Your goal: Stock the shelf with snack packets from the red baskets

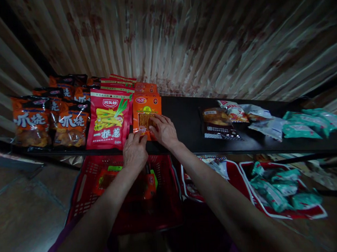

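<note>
An orange snack packet (141,106) with a clear window showing brown sticks stands at the front of a row of similar orange packets (145,87) on the black shelf (182,121). My left hand (135,151) has its bent fingers at the packet's lower left edge. Across the lower right side lies my right hand (164,129), its fingers curled onto the packet's front and edge. Both hands hold the packet upright. Immediately to its left is a red snack bag (109,119) with yellow sticks and green onion printed on it, with more such bags behind.
Black-and-orange snack bags (72,123) stand at the shelf's left end. Rightward lie a brown packet (216,119), white packets (266,126) and teal packets (301,124). Below, a red basket (171,174) holds orange packets; other red containers (246,182) hold more packets. A pleated curtain (164,39) hangs behind.
</note>
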`<state>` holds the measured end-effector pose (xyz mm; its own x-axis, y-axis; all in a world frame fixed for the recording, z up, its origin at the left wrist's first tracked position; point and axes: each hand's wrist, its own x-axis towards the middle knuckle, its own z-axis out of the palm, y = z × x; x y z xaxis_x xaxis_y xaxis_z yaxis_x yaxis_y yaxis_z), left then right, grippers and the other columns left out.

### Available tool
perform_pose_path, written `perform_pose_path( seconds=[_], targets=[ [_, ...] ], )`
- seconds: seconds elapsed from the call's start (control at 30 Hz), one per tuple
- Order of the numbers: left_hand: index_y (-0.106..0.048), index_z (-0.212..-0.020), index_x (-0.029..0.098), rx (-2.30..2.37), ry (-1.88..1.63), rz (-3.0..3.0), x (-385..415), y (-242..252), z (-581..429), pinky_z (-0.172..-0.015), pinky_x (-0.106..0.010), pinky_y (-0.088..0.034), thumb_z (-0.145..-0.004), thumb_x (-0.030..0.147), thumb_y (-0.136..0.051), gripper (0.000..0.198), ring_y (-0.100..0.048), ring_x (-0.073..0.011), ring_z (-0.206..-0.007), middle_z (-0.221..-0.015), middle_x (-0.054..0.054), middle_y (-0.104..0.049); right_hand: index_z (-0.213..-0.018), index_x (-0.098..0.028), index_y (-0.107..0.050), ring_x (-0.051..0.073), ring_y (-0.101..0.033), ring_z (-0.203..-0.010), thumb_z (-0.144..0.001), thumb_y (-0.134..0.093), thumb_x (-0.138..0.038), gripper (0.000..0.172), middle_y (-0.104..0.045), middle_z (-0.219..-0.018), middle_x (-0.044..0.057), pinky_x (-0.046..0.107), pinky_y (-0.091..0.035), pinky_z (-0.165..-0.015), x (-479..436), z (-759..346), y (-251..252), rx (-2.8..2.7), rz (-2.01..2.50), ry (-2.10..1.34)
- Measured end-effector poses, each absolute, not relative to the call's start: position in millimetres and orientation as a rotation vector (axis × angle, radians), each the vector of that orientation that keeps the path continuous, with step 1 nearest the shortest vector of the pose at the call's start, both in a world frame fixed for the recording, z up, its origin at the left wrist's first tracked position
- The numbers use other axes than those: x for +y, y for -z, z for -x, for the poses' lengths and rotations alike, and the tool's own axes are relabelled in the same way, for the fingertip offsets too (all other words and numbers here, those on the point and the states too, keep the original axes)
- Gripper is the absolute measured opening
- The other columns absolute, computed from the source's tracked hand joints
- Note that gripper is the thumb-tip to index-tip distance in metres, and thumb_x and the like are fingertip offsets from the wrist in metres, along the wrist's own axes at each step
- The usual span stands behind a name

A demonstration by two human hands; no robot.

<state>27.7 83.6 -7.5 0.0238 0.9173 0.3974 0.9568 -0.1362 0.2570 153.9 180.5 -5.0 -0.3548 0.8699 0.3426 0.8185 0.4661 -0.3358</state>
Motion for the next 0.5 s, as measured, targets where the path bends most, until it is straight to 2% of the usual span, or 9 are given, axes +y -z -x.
perform_pose_path(
  seconds=[0.13,0.23,0.3,0.4,0.5],
  targets=[
    [-0.064,-0.112,0.014,-1.970,0.856,2.179,80,6,-21,-0.088,-0.037,-0.048,-0.079,0.004,-0.043,0.040,-0.051,-0.0250,-0.106,-0.122,-0.010,-0.061,-0.122,-0.016,-0.056,0.028,-0.039,-0.127,-0.085,-0.051,-0.025,0.038,-0.052,-0.133,0.012,0.049,-0.037,-0.101,169,-151,-6,-2.172,1.280,-0.100],
    [-0.067,-0.103,0.014,-1.914,0.977,2.220,72,1,-8,-0.086,-0.035,-0.050,-0.080,0.003,-0.041,0.037,-0.054,-0.0227,-0.101,-0.113,-0.009,-0.066,-0.119,-0.019,-0.056,0.024,-0.047,-0.118,-0.088,-0.046,-0.023,0.033,-0.055,-0.127,0.011,0.044,-0.039,-0.100,135,-150,-19,-2.066,1.056,-0.084],
    [-0.068,-0.097,0.014,-1.878,1.034,2.259,63,-4,4,-0.084,-0.034,-0.050,-0.080,0.002,-0.039,0.035,-0.057,-0.0210,-0.097,-0.104,-0.009,-0.068,-0.114,-0.020,-0.057,0.022,-0.054,-0.107,-0.089,-0.045,-0.020,0.028,-0.062,-0.112,0.010,0.040,-0.043,-0.093,101,-149,-19,-2.044,0.891,-0.130],
    [-0.068,-0.093,0.014,-1.856,1.038,2.366,44,-9,22,-0.086,-0.032,-0.050,-0.079,0.001,-0.038,0.036,-0.060,-0.0192,-0.093,-0.098,-0.009,-0.069,-0.101,-0.017,-0.060,0.021,-0.058,-0.091,-0.087,-0.049,-0.021,0.019,-0.066,-0.094,0.009,0.038,-0.045,-0.083,48,-145,8,-2.171,0.782,-0.271],
    [-0.067,-0.098,0.015,-1.969,0.880,2.554,25,-3,35,-0.089,-0.031,-0.048,-0.078,0.001,-0.036,0.039,-0.061,-0.0185,-0.096,-0.102,-0.008,-0.068,-0.093,-0.018,-0.063,0.021,-0.060,-0.088,-0.088,-0.049,-0.023,0.015,-0.067,-0.091,0.009,0.036,-0.044,-0.082,16,-137,61,-2.549,0.904,-0.628]
  ],
)
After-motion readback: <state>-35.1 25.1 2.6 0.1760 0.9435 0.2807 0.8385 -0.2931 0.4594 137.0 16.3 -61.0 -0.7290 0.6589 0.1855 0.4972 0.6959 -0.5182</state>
